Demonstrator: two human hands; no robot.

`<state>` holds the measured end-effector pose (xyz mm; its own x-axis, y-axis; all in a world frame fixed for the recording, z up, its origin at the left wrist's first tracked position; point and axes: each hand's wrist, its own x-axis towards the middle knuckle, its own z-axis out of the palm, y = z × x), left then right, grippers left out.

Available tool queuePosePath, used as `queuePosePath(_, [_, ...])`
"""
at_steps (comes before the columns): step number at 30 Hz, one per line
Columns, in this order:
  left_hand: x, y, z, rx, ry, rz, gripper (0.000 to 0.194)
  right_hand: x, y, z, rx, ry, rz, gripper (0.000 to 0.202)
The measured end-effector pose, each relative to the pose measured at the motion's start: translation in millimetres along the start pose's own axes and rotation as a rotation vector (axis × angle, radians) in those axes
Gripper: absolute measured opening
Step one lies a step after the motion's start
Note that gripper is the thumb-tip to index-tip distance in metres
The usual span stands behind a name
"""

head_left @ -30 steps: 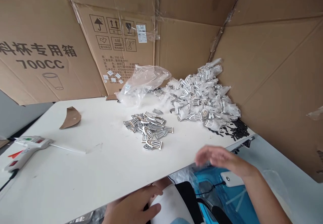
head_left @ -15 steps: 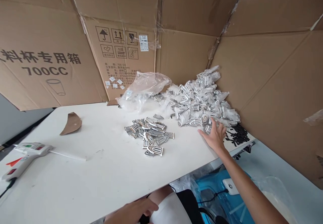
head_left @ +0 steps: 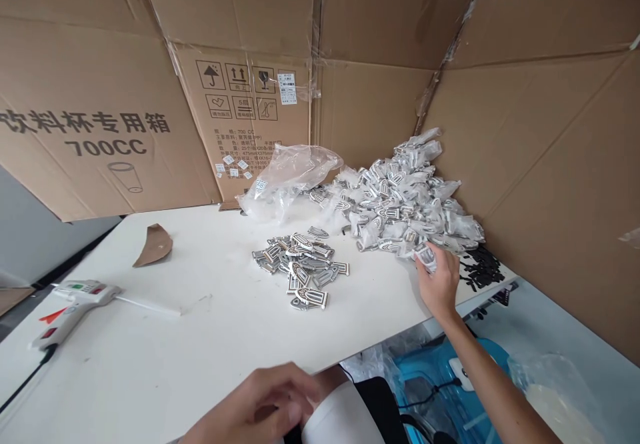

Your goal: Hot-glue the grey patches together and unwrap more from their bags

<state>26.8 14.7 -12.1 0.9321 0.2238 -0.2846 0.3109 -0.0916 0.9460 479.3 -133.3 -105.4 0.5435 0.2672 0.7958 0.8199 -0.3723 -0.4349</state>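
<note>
My right hand (head_left: 440, 281) is closed on a silver metal piece in a clear plastic bag (head_left: 426, 257) at the front edge of a heap of bagged metal pieces (head_left: 385, 197). My left hand (head_left: 265, 401) hangs over the near table edge by my lap, fingers loosely bent and apart, with nothing seen in it. Mid-table lies a smaller pile of unbagged flat silver pieces (head_left: 300, 261), pointed at one end with patterned faces. Small black parts (head_left: 483, 269) are scattered to the right of my right hand.
A white glue gun (head_left: 75, 307) with a cord lies at the left, near a brown cardboard scrap (head_left: 154, 245). A crumpled clear bag (head_left: 290, 177) rests at the back. Cardboard walls (head_left: 370, 97) enclose the white table (head_left: 210, 351). Below is a blue plastic container (head_left: 425, 371).
My right hand has gone from spread fingers to a grip on a bagged piece at the heap's edge. My left hand has risen slightly. The view has shifted a little left.
</note>
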Motion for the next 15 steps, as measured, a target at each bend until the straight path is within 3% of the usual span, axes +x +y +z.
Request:
queuePosePath(1, [6.9,5.7,-1.4,-0.022,0.006,0.041,0.035,-0.6,-10.4,-1.5,0.040,0.027,0.026,0.042])
queuePosePath(4, [34.2,18.7,-2.1,-0.086,0.171,0.167,0.031,0.2,-46.3,-3.9,0.226,0.079,0.149,0.048])
queuePosePath(7, [67.0,22.6,3.8,-0.136,0.270,0.270,0.033,3.1,-86.1,-4.4,0.484,0.026,0.327,0.054])
queuePosePath(11, [106.8,24.0,20.2,-0.103,0.390,0.366,0.060,-0.3,-136.9,-3.4,0.784,-0.075,0.511,0.055])
queuePosePath(13, [121.1,24.5,29.4,-0.076,0.445,0.402,0.080,-7.4,-157.1,-3.3,0.872,-0.140,0.553,0.052])
queuePosePath(15, [130.0,23.3,36.9,-0.079,0.482,0.416,0.085,-15.9,-171.3,-4.3,0.940,-0.253,0.552,0.048])
